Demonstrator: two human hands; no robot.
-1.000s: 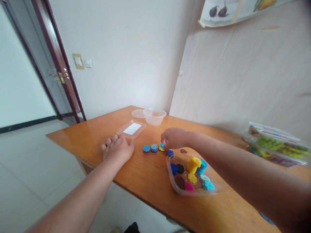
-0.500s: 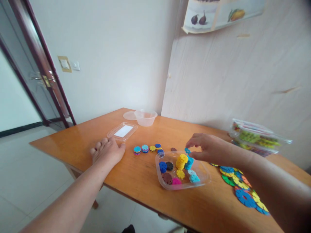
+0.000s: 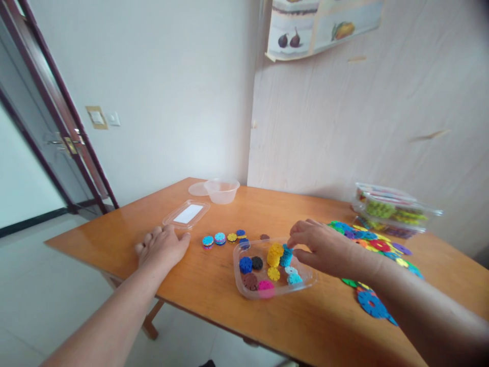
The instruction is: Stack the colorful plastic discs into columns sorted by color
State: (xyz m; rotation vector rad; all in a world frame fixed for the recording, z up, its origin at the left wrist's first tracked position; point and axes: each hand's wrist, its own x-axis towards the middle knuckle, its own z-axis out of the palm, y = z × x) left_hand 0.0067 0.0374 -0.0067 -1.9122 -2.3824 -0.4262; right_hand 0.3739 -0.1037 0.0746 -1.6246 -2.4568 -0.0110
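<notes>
A wooden surface [image 3: 305, 321] fills the lower half of the view, its back edge against the walls. Toward its right edge lies a pile of large coloured discs [image 3: 380, 245], much more of it in view than one second ago, when the right arm covered it. Behind the pile, at the back edge, sit clear boxes [image 3: 397, 211].

Both hands are empty and well apart. The left hand [image 3: 162, 247] rests palm down near the front-left edge, just as before. The right hand [image 3: 313, 244], earlier over the row of small discs, is now above the tray's back-right corner, thumb and fingers parted; contact cannot be told.

The clear tray [image 3: 237, 270] sits near the front edge. A round bowl [image 3: 222, 192] stands toward the far-left corner, with a rectangular lid [image 3: 188, 214] in front of it. Inside the tray, the turquoise stack [image 3: 286, 257] stands just beside the right fingertips, next to a yellow stack [image 3: 274, 256]. Left of the tray runs the row of small discs [image 3: 219, 238].
</notes>
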